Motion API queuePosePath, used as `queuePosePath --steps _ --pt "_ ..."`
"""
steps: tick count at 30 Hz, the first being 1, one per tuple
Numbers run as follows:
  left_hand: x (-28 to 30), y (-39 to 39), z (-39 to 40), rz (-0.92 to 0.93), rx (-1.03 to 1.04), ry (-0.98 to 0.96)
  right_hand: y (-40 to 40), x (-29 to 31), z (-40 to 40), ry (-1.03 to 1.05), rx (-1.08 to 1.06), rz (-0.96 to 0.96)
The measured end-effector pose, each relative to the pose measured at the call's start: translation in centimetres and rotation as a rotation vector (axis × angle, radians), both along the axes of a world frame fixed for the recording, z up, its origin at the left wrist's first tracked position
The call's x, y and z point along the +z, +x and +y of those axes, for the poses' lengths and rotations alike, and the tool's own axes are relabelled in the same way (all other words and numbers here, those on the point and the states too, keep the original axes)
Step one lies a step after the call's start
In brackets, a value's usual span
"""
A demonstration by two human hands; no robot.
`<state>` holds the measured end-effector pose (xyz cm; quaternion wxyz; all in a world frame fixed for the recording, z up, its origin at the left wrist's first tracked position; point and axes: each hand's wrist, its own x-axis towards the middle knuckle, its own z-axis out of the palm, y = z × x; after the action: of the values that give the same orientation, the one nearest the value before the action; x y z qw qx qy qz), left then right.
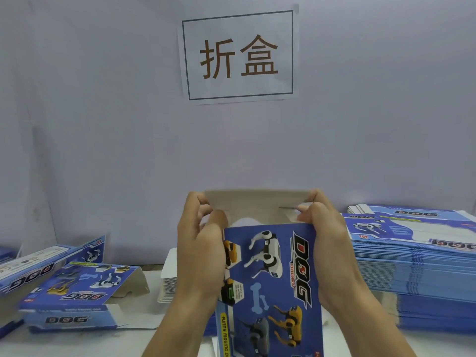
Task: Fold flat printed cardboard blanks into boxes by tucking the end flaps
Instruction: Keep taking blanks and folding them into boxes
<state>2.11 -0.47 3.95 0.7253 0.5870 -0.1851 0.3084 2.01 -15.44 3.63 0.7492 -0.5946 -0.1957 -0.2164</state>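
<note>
I hold a blue printed "DOG" box (273, 282) upright in front of me, its open end up. The plain grey top flap (257, 202) stands raised at the far side. My left hand (201, 243) grips the box's upper left corner, fingers curled over the flap's left end. At the upper right corner my right hand (327, 235) does the same, its fingertips pinching the flap's right end near a slit.
A tall stack of flat blue blanks (417, 266) stands on the right. Folded boxes (74, 292) lie on the white table at the left. A small pile of white cards (168, 276) sits behind my left wrist. A paper sign (238, 56) hangs on the wall.
</note>
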Motion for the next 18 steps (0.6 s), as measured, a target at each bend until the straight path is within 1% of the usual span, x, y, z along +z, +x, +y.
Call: queuePosePath --steps 2,5,6,7,9,11,13,14,16,18 --pt "-0.2 0.1 0.2 -0.037 0.024 -0.04 0.0 -0.2 0.1 0.021 -0.008 -0.042" --pt "-0.6 0.3 0.7 -0.019 -0.098 -0.184 0.3 -0.7 0.1 0.123 0.058 -0.042" --pt "-0.6 0.4 0.8 -0.005 -0.124 -0.204 0.3 -0.9 0.1 0.122 0.06 -0.039" --pt "-0.5 0.4 0.8 0.002 -0.115 -0.196 0.3 -1.0 0.1 0.112 0.05 -0.043" --pt "-0.3 0.4 0.7 -0.012 -0.006 -0.127 0.3 -1.1 0.0 0.094 0.068 -0.07" --pt "-0.1 0.4 0.5 -0.03 0.067 -0.061 0.1 -0.4 0.1 0.052 0.161 -0.11" --pt "0.2 0.2 0.4 0.019 0.048 -0.08 0.1 -0.2 -0.4 -0.086 0.214 -0.113" --pt "0.3 0.1 0.4 0.047 0.033 -0.092 -0.1 0.0 -0.7 -0.17 0.182 -0.11" --pt "0.6 -0.1 0.6 0.092 -0.025 -0.104 -0.3 -0.2 -1.2 -0.256 0.136 -0.134" --pt "1.0 -0.3 1.0 0.136 -0.142 -0.118 -0.9 0.1 -1.8 -0.246 -0.001 -0.21"
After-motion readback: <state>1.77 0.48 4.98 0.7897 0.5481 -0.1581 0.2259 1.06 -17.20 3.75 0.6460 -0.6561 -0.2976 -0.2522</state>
